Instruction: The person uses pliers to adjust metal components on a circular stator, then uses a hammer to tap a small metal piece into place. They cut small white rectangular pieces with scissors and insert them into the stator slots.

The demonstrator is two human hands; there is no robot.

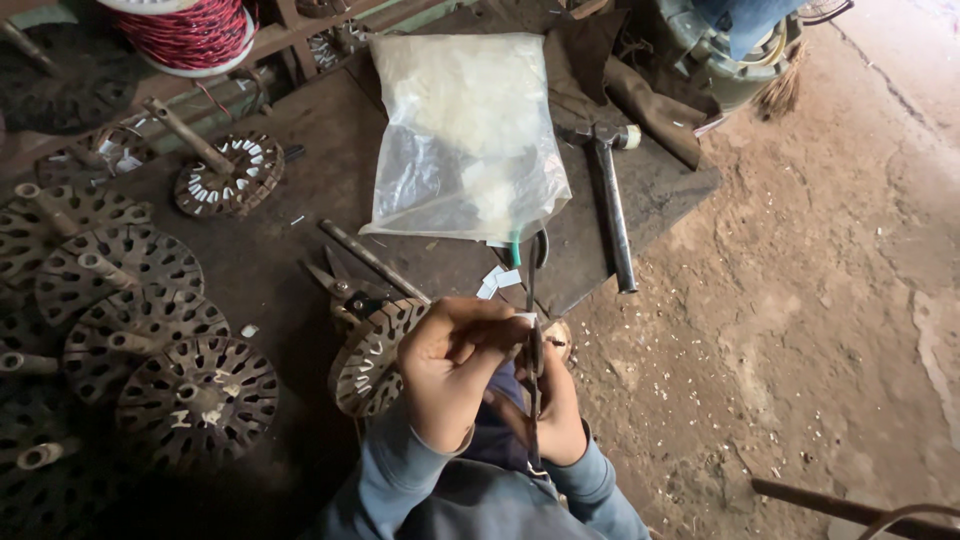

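Close together over the lap, both hands work one pair of scissors [534, 330]. The left hand [452, 365] is curled tight around something near the blades, though what its grip holds is hidden; the right hand [560, 410] lies mostly behind it, closed on the scissors' lower part. A slotted metal disc [368, 355] leans just beside the left hand. With fingers this near the blades, a slip could nick skin, I judge. Small paper scraps [498, 281] lie on the dark surface [280, 250], beside a plastic bag [466, 135] of pale stuffing, a hammer [612, 200], more discs [195, 400] and a red wire spool [190, 32]. Right of it is bare dirt floor [800, 300].
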